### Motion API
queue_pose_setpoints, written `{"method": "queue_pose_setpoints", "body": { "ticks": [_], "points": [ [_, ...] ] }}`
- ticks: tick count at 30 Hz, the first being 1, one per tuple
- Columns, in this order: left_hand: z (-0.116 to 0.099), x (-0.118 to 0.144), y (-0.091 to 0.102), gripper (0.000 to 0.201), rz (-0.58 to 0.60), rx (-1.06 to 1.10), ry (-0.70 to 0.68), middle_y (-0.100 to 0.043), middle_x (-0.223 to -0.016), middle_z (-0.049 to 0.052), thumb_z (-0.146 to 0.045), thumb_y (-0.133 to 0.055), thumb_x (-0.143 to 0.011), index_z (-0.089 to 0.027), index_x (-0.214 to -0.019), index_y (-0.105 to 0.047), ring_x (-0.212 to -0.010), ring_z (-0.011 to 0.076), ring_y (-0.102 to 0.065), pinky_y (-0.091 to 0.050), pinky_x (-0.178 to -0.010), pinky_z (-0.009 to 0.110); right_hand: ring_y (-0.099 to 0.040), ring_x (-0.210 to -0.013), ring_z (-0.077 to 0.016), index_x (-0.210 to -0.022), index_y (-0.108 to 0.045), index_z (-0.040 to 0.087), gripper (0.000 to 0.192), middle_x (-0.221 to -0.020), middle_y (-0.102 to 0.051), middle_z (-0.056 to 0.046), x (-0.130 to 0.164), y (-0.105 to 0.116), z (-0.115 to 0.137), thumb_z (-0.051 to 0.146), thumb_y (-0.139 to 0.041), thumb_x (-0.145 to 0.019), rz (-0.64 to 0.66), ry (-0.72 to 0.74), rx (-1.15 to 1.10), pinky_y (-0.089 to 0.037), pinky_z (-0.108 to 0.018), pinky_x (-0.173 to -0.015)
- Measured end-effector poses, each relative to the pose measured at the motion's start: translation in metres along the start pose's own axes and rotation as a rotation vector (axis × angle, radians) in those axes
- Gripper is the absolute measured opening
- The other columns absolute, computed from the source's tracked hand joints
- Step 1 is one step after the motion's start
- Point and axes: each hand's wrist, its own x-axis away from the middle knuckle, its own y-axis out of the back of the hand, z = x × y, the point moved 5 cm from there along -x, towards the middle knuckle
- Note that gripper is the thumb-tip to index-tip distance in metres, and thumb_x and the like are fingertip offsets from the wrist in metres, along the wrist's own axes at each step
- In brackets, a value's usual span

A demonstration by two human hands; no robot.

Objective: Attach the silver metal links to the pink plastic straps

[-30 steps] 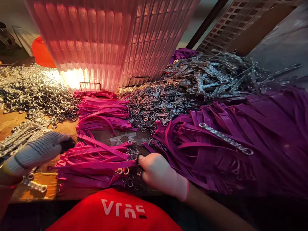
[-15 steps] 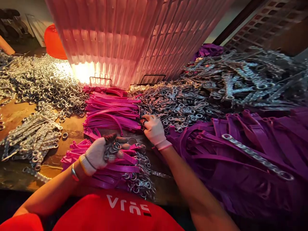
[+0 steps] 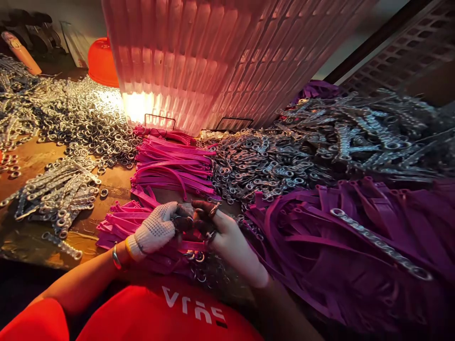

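Observation:
My left hand (image 3: 158, 229), in a dotted white glove with blackened fingertips, is closed over small metal rings, mostly hidden by its fingers. Close beside it, my right hand (image 3: 231, 241), in a pale glove, has its dark fingers curled inward. Small metal glints show at those fingers, but what they pinch is unclear. Below both hands lies a bundle of pink straps (image 3: 121, 222), with metal rings and chain pieces (image 3: 201, 272) at its right end. A second bundle of pink straps (image 3: 167, 163) lies just beyond.
Loose metal rings (image 3: 81, 113) are heaped at the left, with short chain strips (image 3: 57, 194) nearer. More chain pieces (image 3: 263, 161) are piled behind the right hand. Purple straps (image 3: 302, 246) fill the right, one chain strip (image 3: 380, 244) on top. A ribbed translucent panel (image 3: 177, 61) and red lamp (image 3: 103, 61) stand behind.
My right hand has come back from the end of the far pink bundle to my left hand. The left hand has turned over, its fingers closing over the rings that lay in its open palm.

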Motion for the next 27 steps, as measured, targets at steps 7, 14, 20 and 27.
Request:
{"method": "queue_pose_setpoints", "body": {
  "ticks": [7,14,20,27],
  "points": [
    [0.0,0.012,0.001,0.032,0.07,0.238,-0.011,-0.055,-0.055,-0.002,-0.044,-0.064,-0.085,-0.012,-0.084,-0.067,-0.043,0.0057,-0.043,-0.029,-0.042,0.018,-0.066,-0.09,-0.0204,-0.112,-0.068,0.018,0.035,-0.101,-0.073,-0.007,0.011,-0.01,0.004,0.035,-0.068,-0.082,-0.11,-0.167,-0.242,-0.054,-0.033,-0.08],
    [0.016,0.026,-0.013,0.034,0.014,0.437,0.018,-0.058,-0.065,-0.002,-0.037,-0.08,-0.073,-0.014,-0.095,-0.069,-0.046,0.0038,-0.042,-0.027,-0.043,0.017,-0.066,-0.098,-0.0226,-0.11,-0.067,0.019,0.03,-0.108,-0.071,-0.008,0.024,-0.024,-0.005,0.03,-0.063,-0.083,-0.343,-0.112,-0.203,-0.053,-0.037,-0.087],
    [0.015,0.033,-0.004,0.036,-0.038,0.35,-0.025,-0.049,-0.052,-0.004,-0.047,-0.072,-0.081,-0.013,-0.073,-0.06,-0.044,0.005,-0.039,-0.026,-0.042,0.018,-0.06,-0.113,-0.022,-0.126,-0.061,0.024,0.036,-0.123,-0.066,-0.008,0.024,-0.021,0.005,0.028,-0.052,-0.092,-0.249,0.027,0.067,-0.046,-0.041,-0.102],
    [0.025,0.022,0.005,0.036,0.033,0.268,0.049,-0.054,-0.055,-0.001,-0.047,-0.068,-0.081,-0.012,-0.073,-0.062,-0.039,0.0044,-0.038,-0.024,-0.038,0.019,-0.061,-0.111,-0.0185,-0.13,-0.057,0.021,0.038,-0.123,-0.066,-0.009,0.008,-0.032,0.017,0.021,-0.049,-0.093,0.14,0.185,0.136,-0.047,-0.033,-0.097]
  ]
}}
